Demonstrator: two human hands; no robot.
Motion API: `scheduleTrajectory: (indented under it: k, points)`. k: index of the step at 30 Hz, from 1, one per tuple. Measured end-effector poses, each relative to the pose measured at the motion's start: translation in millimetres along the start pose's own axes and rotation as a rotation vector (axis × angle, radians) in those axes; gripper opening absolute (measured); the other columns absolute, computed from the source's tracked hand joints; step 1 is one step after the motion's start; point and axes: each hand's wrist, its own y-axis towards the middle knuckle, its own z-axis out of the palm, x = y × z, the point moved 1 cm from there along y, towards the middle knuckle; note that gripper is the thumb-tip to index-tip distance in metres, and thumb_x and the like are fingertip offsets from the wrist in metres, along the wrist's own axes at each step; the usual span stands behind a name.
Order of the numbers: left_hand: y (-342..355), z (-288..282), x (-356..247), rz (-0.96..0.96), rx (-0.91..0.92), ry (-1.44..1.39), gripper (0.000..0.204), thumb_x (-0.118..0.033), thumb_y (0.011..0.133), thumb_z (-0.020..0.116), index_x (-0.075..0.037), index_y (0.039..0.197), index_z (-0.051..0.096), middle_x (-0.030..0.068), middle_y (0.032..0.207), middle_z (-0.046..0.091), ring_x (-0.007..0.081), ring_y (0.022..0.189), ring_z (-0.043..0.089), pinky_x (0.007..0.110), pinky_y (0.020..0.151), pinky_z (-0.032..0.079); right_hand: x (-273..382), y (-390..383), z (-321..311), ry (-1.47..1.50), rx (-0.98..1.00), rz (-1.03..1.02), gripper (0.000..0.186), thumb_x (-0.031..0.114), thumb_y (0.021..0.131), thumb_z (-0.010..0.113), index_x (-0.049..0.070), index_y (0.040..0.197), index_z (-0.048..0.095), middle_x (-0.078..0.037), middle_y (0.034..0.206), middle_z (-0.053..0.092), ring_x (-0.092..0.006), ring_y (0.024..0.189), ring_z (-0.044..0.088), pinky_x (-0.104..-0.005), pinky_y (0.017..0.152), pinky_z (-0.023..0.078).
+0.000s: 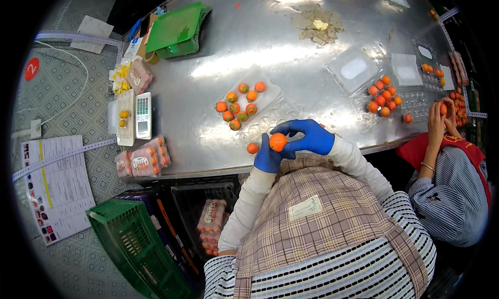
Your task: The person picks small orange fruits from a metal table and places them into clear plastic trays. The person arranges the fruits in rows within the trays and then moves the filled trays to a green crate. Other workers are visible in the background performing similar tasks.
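Note:
My left hand (pixel 266 157) and my right hand (pixel 313 137), both in blue gloves, meet near the table's front edge. Between their fingers is an orange tomato (pixel 278 142), held from both sides. Another tomato (pixel 252 148) lies just left of my left hand. Beyond my hands a clear plastic punnet (pixel 269 95) rests on the metal table, with several orange tomatoes (pixel 251 96) in it, some with green patches. More clear plastic lies between it and my hands, partly hidden by them.
A green scale (pixel 179 28) stands at the back left, its white keypad unit (pixel 143 114) nearer. Packed punnets (pixel 143 158) sit at the left front edge. On the right, a co-worker's hands (pixel 442 117) hold a tomato beside more open punnets. A green crate (pixel 138 249) stands below left.

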Motion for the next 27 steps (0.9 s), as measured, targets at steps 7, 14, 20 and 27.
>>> scheduleTrajectory:
  k: [7, 14, 20, 27]
  points:
    - [4, -27, 14, 0.137, -0.014, 0.385, 0.061, -0.050, 0.096, 0.030, 0.003, 0.116, 0.053, 0.0122, 0.099, 0.061, 0.0231, 0.083, 0.060, 0.036, 0.079, 0.047, -5, -7, 1, -0.066, -0.131, 0.052, 0.044, 0.018, 0.075, 0.072, 0.007, 0.117, 0.060, -0.007, 0.103, 0.065, -0.0152, 0.095, 0.061, -0.0301, 0.084, 0.049]
    - [2, -10, 11, 0.144, 0.012, 0.404, 0.066, -0.053, 0.096, 0.026, 0.003, 0.123, 0.048, 0.0136, 0.104, 0.061, 0.0217, 0.082, 0.060, 0.037, 0.078, 0.048, 0, -15, -3, -0.071, -0.061, -0.021, 0.049, 0.017, 0.081, 0.068, 0.014, 0.127, 0.053, -0.005, 0.107, 0.064, -0.0142, 0.096, 0.060, -0.0290, 0.082, 0.047]
    - [4, -1, 10, 0.106, 0.069, 0.411, 0.071, -0.055, 0.096, 0.019, 0.003, 0.126, 0.046, 0.0129, 0.109, 0.060, 0.0215, 0.081, 0.060, 0.035, 0.077, 0.049, -9, -19, -5, 0.002, -0.065, 0.019, 0.045, 0.015, 0.083, 0.065, 0.008, 0.125, 0.053, -0.007, 0.106, 0.063, -0.0160, 0.096, 0.060, -0.0310, 0.085, 0.047]
    - [12, -34, 26, -0.052, -0.029, 0.493, 0.064, -0.050, 0.097, 0.023, 0.002, 0.125, 0.049, 0.0154, 0.113, 0.060, 0.0214, 0.082, 0.061, 0.034, 0.077, 0.050, -22, -23, -1, 0.015, -0.143, 0.017, 0.043, 0.019, 0.079, 0.069, 0.007, 0.119, 0.058, -0.008, 0.104, 0.064, -0.0161, 0.095, 0.060, -0.0307, 0.085, 0.047]
